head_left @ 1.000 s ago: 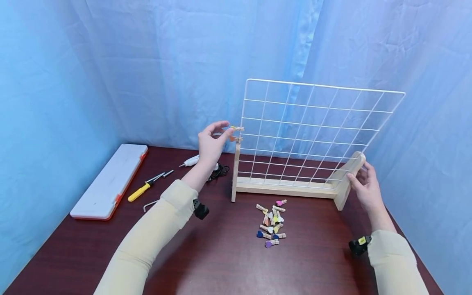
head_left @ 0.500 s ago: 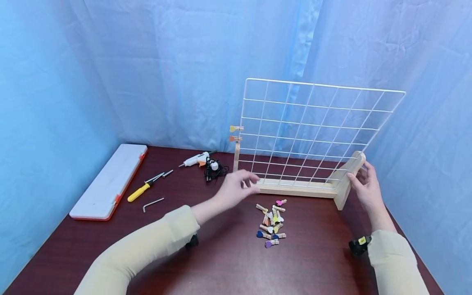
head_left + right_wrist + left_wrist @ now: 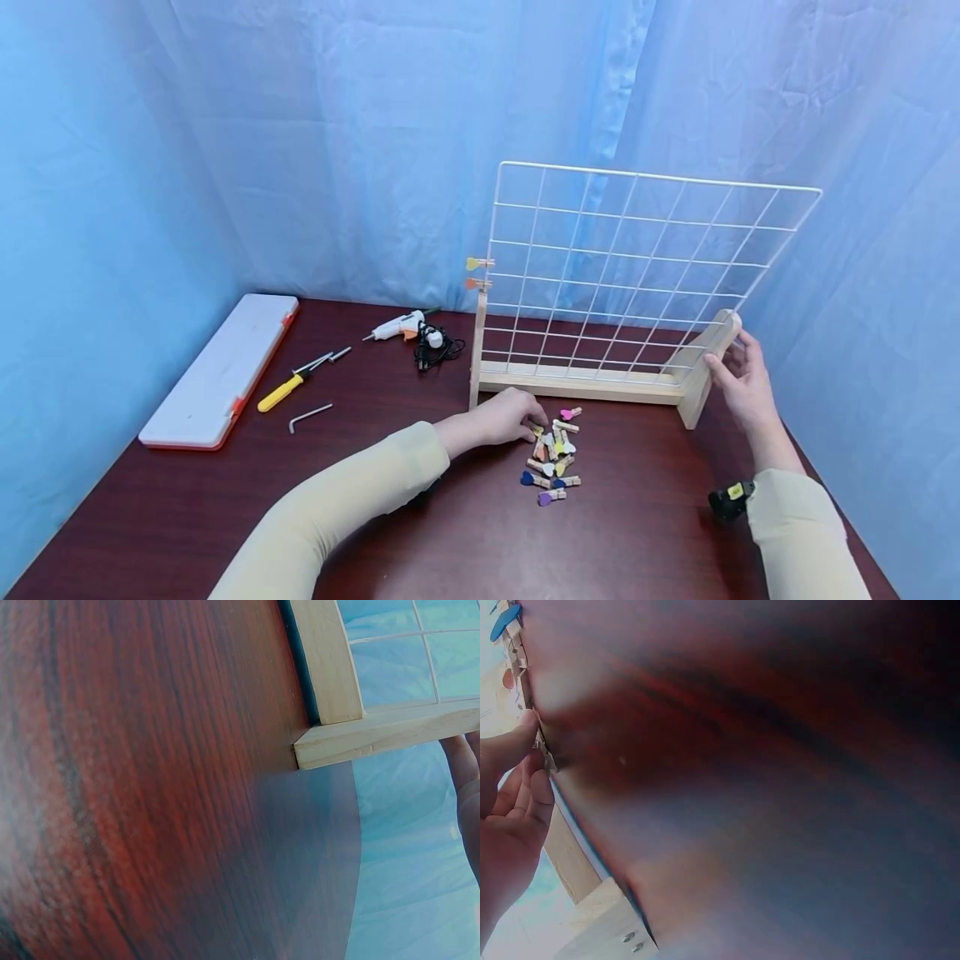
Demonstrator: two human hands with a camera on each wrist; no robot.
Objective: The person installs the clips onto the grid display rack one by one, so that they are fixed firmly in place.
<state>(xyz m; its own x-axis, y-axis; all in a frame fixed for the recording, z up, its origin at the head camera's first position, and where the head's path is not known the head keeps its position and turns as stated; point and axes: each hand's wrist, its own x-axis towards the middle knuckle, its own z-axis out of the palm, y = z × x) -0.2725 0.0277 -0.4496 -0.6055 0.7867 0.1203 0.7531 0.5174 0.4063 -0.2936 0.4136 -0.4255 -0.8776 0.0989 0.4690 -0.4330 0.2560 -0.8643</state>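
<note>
At the pile of mini wooden clothespins (image 3: 550,469) with coloured hearts, my left hand (image 3: 504,417) pinches one clothespin (image 3: 546,750) between thumb and fingertips, down at the table. Its yellow heart (image 3: 537,430) shows beside the fingers in the head view. My right hand (image 3: 746,387) holds the right wooden side piece (image 3: 705,375) of the stand, thumb in front and fingers behind. A white wire grid (image 3: 622,221) leans back in this stand. On the grid's left edge are clipped a yellow-heart clothespin (image 3: 480,263) and an orange-heart clothespin (image 3: 477,284).
To the left lie a white and orange case (image 3: 217,375), a yellow-handled screwdriver (image 3: 281,393), a hex key (image 3: 309,415) and a small metal rod (image 3: 340,353). A white glue gun (image 3: 397,325) with a black cord (image 3: 442,350) sits behind them. Blue curtains surround the table.
My left hand has let go of the yellow-heart clothespin on the grid's edge and come down to the pile, where it pinches another. The right hand has stayed on the stand.
</note>
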